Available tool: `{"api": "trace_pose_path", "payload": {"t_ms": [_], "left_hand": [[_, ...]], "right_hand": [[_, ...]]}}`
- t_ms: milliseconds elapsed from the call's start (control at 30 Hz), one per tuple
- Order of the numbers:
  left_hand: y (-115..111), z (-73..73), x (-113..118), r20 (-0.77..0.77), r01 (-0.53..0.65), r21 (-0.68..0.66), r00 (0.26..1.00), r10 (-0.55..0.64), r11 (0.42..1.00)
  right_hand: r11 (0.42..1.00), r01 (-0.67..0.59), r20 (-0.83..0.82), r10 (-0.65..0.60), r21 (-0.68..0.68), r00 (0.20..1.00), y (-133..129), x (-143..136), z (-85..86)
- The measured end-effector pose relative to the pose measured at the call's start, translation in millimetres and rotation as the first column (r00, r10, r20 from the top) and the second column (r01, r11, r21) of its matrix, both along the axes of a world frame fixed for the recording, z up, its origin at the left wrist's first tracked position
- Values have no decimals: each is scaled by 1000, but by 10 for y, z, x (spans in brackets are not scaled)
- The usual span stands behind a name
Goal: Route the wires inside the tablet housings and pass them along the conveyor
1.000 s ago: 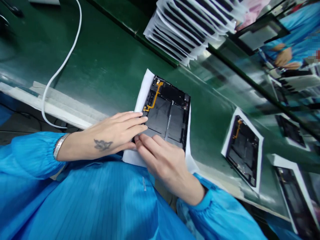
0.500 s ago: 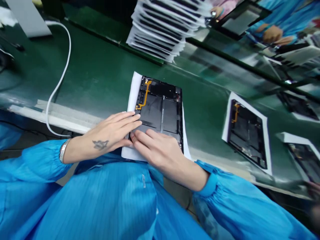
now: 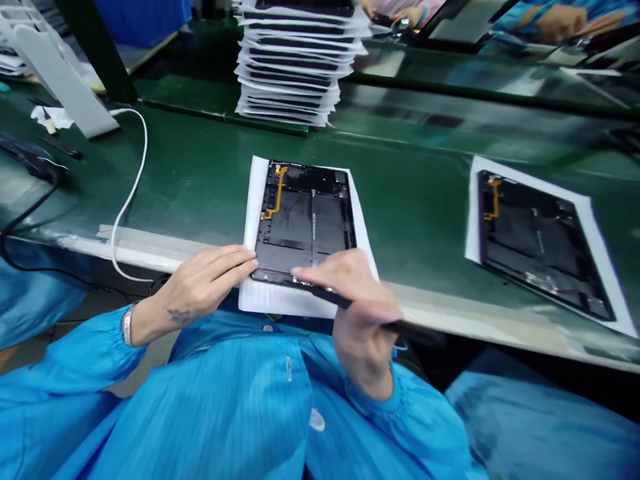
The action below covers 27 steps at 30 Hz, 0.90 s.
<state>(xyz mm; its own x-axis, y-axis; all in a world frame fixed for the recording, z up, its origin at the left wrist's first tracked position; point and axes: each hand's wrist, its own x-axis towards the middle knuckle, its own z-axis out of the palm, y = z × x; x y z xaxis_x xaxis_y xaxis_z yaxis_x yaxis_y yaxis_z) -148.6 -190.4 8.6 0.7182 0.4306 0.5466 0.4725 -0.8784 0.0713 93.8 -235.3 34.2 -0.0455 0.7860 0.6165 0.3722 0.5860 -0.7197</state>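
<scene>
An opened tablet (image 3: 295, 233) with black insides and an orange flex cable (image 3: 279, 193) lies on a white sheet (image 3: 295, 304) in front of me. My left hand (image 3: 203, 283) is stretched out, its fingertips touching the tablet's near left corner. Over the near right edge, my right hand (image 3: 357, 303) is closed around a slim black stick-like tool (image 3: 333, 297), partly hidden by the fingers and blurred. Its exact kind does not show. The right index finger points along the tablet's near edge, close to small silvery parts.
Another opened tablet (image 3: 540, 247) lies on white paper to the right. A tall stack of interleaved sheets and dark panels (image 3: 295, 67) stands at the back. A white cable (image 3: 143, 160) runs from a white stand (image 3: 65, 73) at left. Co-workers' hands (image 3: 565, 23) show far right.
My right hand has moved off the tablet's near left part to its right side and now holds a black tool. My left hand has drawn back to the corner. The view has shifted.
</scene>
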Motion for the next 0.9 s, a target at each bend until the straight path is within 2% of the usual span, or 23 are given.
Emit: {"api": "trace_pose_path", "payload": {"t_ms": [67, 133, 233, 333, 533, 700, 800, 900], "left_hand": [[12, -18, 13, 3, 13, 39, 1000, -13, 999], [18, -36, 15, 6, 28, 63, 1000, -28, 998], [19, -58, 17, 4, 45, 66, 999, -45, 997], [16, -65, 28, 4, 36, 53, 999, -37, 998], [-16, -38, 49, -9, 2, 36, 1000, -2, 999], [-38, 40, 85, -73, -17, 13, 997, 18, 1000], [-16, 122, 127, -179, -32, -22, 983, 28, 999], [-4, 205, 176, -332, -59, -62, 943, 35, 996]], "right_hand": [[990, -48, 136, 30, 134, 990, -18, 2, -121], [968, -63, 250, 0, 241, 968, -44, 0, -252], [956, -42, 364, -70, 290, 929, -78, -13, -398], [955, -17, 400, -107, 295, 910, -88, -24, -451], [951, 85, 387, -201, 297, 900, -101, -21, -450], [940, 155, 391, -271, 303, 880, -164, 56, -419], [964, 120, 292, -188, 235, 938, -113, 87, -277], [1000, 2, 110, -1, -5, 994, 52, 42, -90]]}}
